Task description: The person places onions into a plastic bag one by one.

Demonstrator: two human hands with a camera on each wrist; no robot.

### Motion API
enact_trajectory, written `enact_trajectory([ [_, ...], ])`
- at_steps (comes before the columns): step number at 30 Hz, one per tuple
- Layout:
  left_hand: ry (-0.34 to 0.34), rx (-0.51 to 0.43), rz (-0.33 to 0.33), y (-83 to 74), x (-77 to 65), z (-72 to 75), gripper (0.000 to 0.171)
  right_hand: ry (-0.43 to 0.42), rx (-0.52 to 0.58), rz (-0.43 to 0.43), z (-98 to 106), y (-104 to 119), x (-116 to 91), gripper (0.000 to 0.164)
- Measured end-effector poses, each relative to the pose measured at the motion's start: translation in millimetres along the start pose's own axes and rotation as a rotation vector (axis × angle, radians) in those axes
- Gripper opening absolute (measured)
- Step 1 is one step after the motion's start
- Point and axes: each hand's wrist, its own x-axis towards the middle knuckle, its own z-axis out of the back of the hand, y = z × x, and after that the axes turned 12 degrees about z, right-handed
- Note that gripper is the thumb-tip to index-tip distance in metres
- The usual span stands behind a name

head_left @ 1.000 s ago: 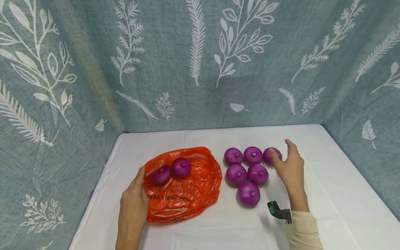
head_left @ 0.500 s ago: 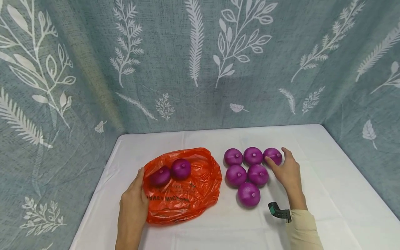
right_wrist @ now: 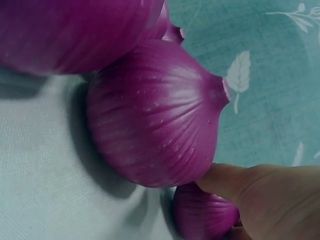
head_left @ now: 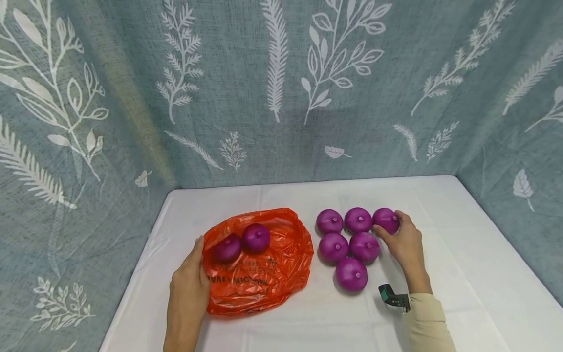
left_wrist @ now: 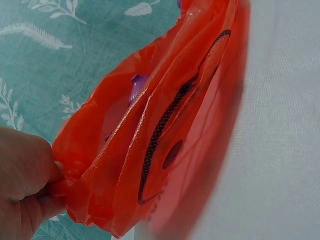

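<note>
A red plastic bag (head_left: pixel 281 274) lies with its mouth spread, and two purple onions rest in it, one onion (head_left: pixel 256 238) beside the other (head_left: pixel 227 248). My left hand (head_left: pixel 188 288) pinches the bag's left rim; in the left wrist view the thumb and fingers (left_wrist: pixel 47 205) grip the gathered plastic. Right of the bag several more onions sit close together. At the back right of that group, my right hand (head_left: pixel 405 244) holds an onion (head_left: pixel 385 220) between thumb and fingers. In the right wrist view this onion (right_wrist: pixel 202 215) is partly hidden behind a nearer onion (right_wrist: pixel 155 115).
A white-covered table (head_left: pixel 281 337) bears everything. Nearest the held onion are a back-row onion (head_left: pixel 358 220) and a second-row onion (head_left: pixel 364 247); a front onion (head_left: pixel 351 275) stands closest to me. A patterned teal cloth (head_left: pixel 246 98) hangs behind and at both sides.
My right hand has come down and slightly left, and its fingers have closed around the back-right onion. The left hand and the bag stay where they were.
</note>
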Motion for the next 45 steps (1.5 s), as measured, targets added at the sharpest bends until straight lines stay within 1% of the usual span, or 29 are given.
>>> enact_trajectory([
  [5, -0.011, -0.011, -0.020, -0.2, 0.1, -0.1, 0.058, -0.025, 0.008, 0.005, -0.1, -1.6, 1.5, 0.083],
  [10, -0.018, -0.014, -0.033, -0.1, -0.1, 0.6, 0.057, -0.028, 0.023, 0.003, -0.3, -1.5, 1.7, 0.083],
  [15, -0.007, -0.004, -0.028, -0.1, 0.0, 0.1, 0.057, -0.038, 0.036, 0.005, 0.1, -0.4, 1.7, 0.083],
  [18, -0.004, -0.001, -0.022, 0.0, 0.2, 0.1, 0.057, -0.071, 0.031, 0.026, 3.5, 3.7, 2.5, 0.081],
  [24, -0.004, 0.003, -0.020, -0.7, 0.1, -0.2, 0.057, -0.142, 0.057, 0.087, 17.9, 21.9, 4.6, 0.081],
  [30, -0.002, 0.006, -0.012, -2.2, 0.2, -0.3, 0.057, -0.162, 0.114, 0.135, 28.2, 41.7, 8.4, 0.083],
  [33, -0.001, 0.001, -0.012, -2.6, -0.1, -0.5, 0.057, -0.170, 0.170, 0.143, 31.4, 50.5, 8.7, 0.082],
  [38, -0.002, 0.000, -0.012, -2.4, -0.5, -1.0, 0.057, -0.156, 0.231, 0.166, 30.9, 67.0, 6.9, 0.080],
  [45, -0.011, 0.003, -0.011, -2.0, -0.1, -0.1, 0.057, -0.112, 0.269, 0.220, 20.5, 92.2, 1.5, 0.078],
])
